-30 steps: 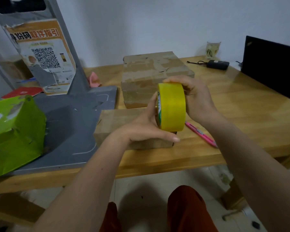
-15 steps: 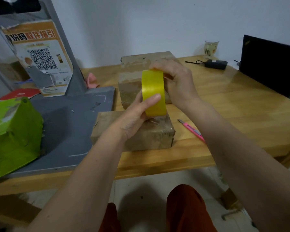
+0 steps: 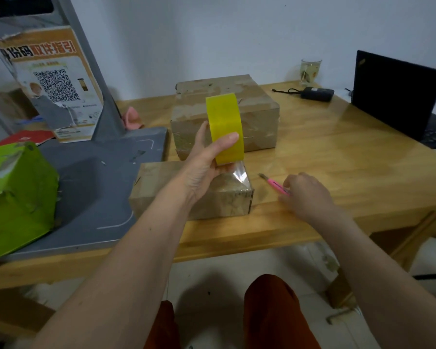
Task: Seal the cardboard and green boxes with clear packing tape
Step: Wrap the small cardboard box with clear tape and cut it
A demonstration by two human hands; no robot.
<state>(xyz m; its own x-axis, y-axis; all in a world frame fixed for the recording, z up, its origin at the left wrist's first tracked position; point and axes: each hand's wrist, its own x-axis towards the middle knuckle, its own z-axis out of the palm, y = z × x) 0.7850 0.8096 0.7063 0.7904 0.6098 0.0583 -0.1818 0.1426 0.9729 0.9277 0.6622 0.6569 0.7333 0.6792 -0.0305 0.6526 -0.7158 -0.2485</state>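
My left hand (image 3: 207,167) grips the yellow roll of clear tape (image 3: 224,127) upright above the small cardboard box (image 3: 222,202) near the table's front edge. A clear strip (image 3: 241,173) runs from the roll down to the box's top right corner. My right hand (image 3: 307,195) lies on the table right of that box, its fingers curled over the handle of the pink utility knife (image 3: 275,183). A larger cardboard box (image 3: 257,117) stands behind the roll. The green box (image 3: 15,197) sits at the far left on a grey base.
A grey stand (image 3: 91,187) with a QR-code poster (image 3: 51,86) fills the table's left side. A black laptop (image 3: 398,94), a black adapter (image 3: 315,94) and a glass (image 3: 310,70) are at the back right. A pink cloth (image 3: 132,119) lies behind the stand.
My right hand has left the tape roll and dropped to the pink knife on the table. My left hand now holds the roll alone, with tape drawn down onto the small box.
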